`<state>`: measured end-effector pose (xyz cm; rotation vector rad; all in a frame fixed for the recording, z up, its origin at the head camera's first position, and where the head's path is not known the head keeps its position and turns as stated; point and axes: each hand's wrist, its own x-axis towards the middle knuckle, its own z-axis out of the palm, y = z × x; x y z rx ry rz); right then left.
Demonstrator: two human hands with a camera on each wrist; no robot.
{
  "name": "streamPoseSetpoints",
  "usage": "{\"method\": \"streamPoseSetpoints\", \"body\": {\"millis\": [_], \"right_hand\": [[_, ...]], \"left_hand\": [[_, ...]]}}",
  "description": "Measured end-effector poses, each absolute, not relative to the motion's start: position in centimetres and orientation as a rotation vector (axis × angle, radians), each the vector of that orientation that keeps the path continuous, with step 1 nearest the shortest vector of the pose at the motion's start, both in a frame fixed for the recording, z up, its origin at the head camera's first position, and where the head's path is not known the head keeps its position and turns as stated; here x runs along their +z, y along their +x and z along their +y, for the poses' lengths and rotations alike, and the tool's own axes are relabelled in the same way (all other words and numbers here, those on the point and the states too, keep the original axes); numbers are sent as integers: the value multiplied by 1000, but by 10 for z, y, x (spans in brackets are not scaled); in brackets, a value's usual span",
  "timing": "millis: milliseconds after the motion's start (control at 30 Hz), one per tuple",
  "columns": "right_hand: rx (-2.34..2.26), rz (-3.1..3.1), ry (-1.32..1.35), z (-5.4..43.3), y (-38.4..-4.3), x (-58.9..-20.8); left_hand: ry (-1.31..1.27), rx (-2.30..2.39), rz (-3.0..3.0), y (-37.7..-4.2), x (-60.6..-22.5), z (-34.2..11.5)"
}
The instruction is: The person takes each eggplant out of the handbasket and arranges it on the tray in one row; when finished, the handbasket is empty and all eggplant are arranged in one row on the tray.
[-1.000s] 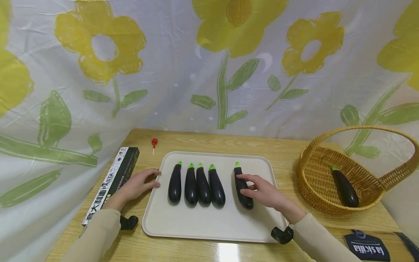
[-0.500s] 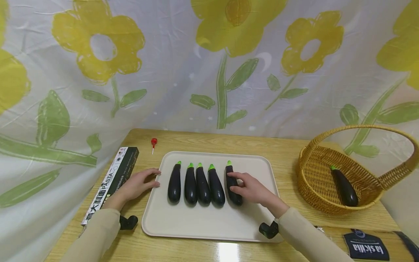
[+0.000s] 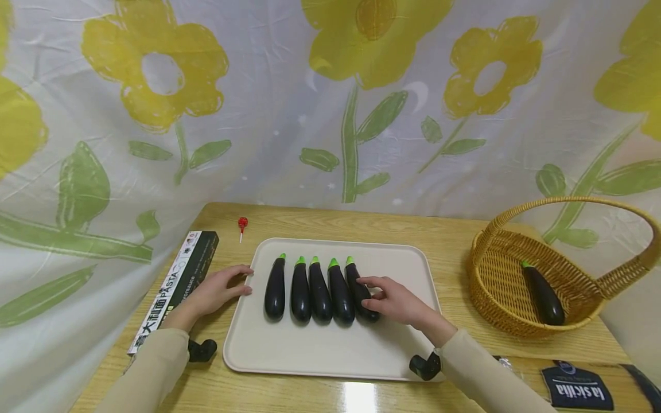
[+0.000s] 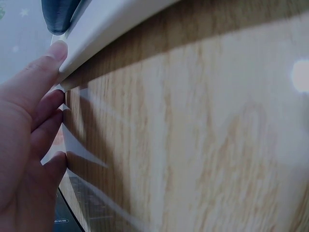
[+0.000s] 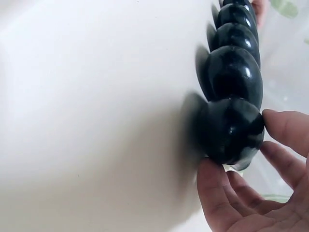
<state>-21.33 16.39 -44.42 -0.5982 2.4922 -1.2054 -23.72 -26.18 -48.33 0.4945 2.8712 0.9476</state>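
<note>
On the beige tray (image 3: 304, 350) several dark eggplants lie side by side with their green stem ends pointing away. My right hand (image 3: 396, 301) holds the rightmost eggplant (image 3: 356, 284) between thumb and fingers. In the right wrist view, fingertips sit on both sides of that eggplant (image 5: 231, 128), and its rounded end overlaps the neighbouring eggplant (image 5: 234, 72). The leftmost eggplant (image 3: 275, 289) has a gap to its right. My left hand (image 3: 214, 292) rests at the tray's left rim, its thumb (image 4: 59, 50) touching the edge and the fingers loosely bent beside it.
A wicker basket (image 3: 480, 287) with one eggplant (image 3: 544, 293) inside stands on the right of the wooden table (image 3: 454, 229). A pasta box (image 3: 178, 281) lies left of the tray, near a red lollipop (image 3: 242, 222). A brown package (image 3: 578, 390) lies front right. A flowered curtain hangs behind.
My right hand has slid the rightmost eggplant leftward across the tray, up against the row, its stem end now tilted left. The left hand has stayed at the rim.
</note>
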Motion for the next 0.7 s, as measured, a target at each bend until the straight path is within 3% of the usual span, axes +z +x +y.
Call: {"method": "streamPoseSetpoints", "body": {"millis": [700], "right_hand": [[-1216, 2469, -576, 164, -213, -447]], "left_hand": [[468, 935, 2868, -239, -485, -261]]}}
